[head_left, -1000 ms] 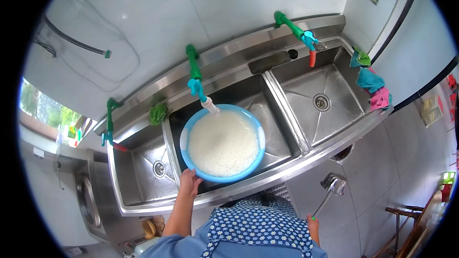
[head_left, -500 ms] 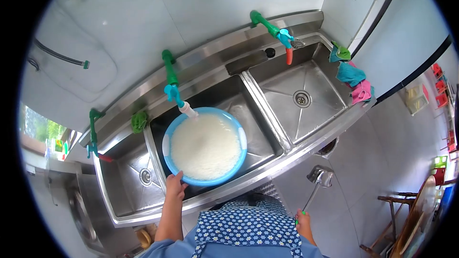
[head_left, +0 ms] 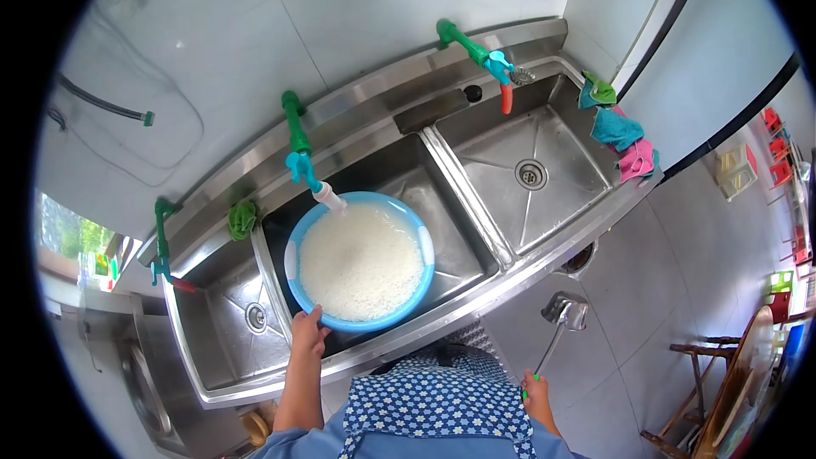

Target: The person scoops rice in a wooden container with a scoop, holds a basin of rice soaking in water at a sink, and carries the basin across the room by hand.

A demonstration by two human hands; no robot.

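In the middle sink stands a round light-blue basin [head_left: 361, 325] with white patches on its rim. White rice [head_left: 365, 263] in cloudy water fills much of it. My left hand [head_left: 309, 331] grips the basin's near-left rim, thumb on top and the other fingers partly hidden. Over the far rim hangs a green tap with a turquoise handle and a pale nozzle [head_left: 328, 196]; whether water runs from it I cannot clearly tell. Low at my right side, my right hand [head_left: 535, 391] is closed around the green handle of a metal ladle [head_left: 567, 309], whose bowl hangs above the floor.
Sinks with drains lie left [head_left: 257, 316] and right [head_left: 531, 173] of the middle one, each with a green tap. Coloured cloths [head_left: 620, 129] drape over the right edge. A green scrubber [head_left: 242, 219] rests on the back ledge. A wooden table [head_left: 738, 382] stands far right.
The view has shifted slightly. The rice looks more distinct through the water now. Both hands keep their hold on the basin rim and the ladle.
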